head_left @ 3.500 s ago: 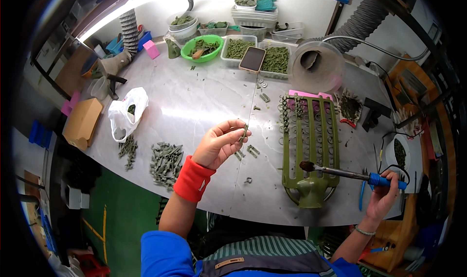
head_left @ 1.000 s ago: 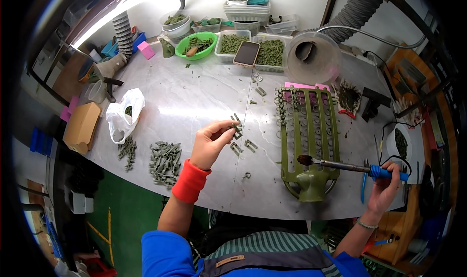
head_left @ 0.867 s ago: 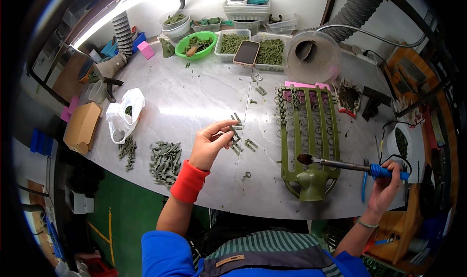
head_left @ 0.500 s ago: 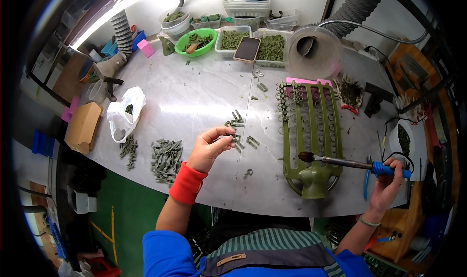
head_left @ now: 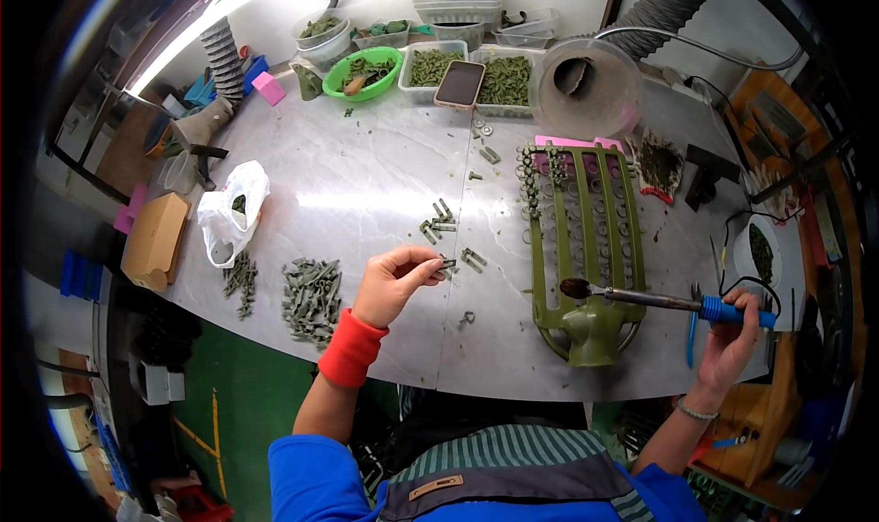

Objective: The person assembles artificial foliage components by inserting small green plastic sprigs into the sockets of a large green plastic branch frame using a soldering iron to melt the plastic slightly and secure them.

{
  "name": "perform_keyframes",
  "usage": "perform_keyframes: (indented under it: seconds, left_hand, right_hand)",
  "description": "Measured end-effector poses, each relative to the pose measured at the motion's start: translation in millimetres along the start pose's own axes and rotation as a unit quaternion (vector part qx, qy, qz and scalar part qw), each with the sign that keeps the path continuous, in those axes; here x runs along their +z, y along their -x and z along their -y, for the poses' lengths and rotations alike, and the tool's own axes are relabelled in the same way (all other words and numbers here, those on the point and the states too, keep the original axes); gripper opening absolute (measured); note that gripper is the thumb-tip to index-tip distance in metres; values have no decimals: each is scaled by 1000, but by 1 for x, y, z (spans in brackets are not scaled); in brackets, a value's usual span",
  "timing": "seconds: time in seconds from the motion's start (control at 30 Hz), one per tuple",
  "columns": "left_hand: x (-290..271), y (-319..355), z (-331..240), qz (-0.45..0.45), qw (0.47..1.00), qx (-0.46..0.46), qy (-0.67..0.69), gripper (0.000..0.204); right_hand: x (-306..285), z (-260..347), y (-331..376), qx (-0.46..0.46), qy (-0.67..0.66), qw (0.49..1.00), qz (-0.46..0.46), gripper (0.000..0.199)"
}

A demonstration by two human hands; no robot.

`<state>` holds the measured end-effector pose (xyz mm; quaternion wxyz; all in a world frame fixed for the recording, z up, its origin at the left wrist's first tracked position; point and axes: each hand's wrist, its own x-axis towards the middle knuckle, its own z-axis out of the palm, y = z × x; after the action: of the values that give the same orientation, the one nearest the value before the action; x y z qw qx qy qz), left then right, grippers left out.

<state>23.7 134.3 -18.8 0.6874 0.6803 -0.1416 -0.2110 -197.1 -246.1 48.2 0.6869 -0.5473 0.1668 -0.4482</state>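
Note:
My left hand [head_left: 392, 288], with a red wristband, is closed in a pinch on a small green clip-like piece [head_left: 448, 265]. Just beyond it lie several loose green pieces [head_left: 442, 218]. In my right hand [head_left: 729, 346] is a soldering iron [head_left: 652, 299], gripped by its blue handle. Its dark brown, spoon-shaped tip points left, over the near part of a green slatted frame [head_left: 564, 247]. Small ring-ended green pieces [head_left: 529, 183] line the frame's far left bars. A rounded cup shape forms its near end.
Heaped green pieces [head_left: 311, 298] lie left of my left hand, beside a white plastic bag [head_left: 234, 220] and a cardboard box [head_left: 156, 243]. At the back stand a green bowl [head_left: 389, 59], tubs of green pieces [head_left: 505, 81], a phone [head_left: 460, 83] and a round duct hood [head_left: 604, 92].
My left hand has drawn slightly back from the loose pieces, and a green piece now shows between its fingertips. The soldering iron stays over the frame, almost unmoved. The view has shifted slightly.

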Motion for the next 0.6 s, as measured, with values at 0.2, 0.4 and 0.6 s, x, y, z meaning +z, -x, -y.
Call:
perform_keyframes:
  seconds: [0.2, 0.4, 0.6]
  left_hand:
    - [10, 4, 4, -34, 948, 149, -279, 15]
    - [16, 7, 14, -7, 897, 204, -393, 21]
    - [21, 8, 29, -26, 888, 218, -403, 37]
  right_hand:
    - [-1, 0, 1, 1, -1, 1000, -3, 18]
    - [-2, 2, 1, 11, 3, 1000, -6, 20]
    - [-2, 0, 1, 10, -3, 1000, -6, 21]
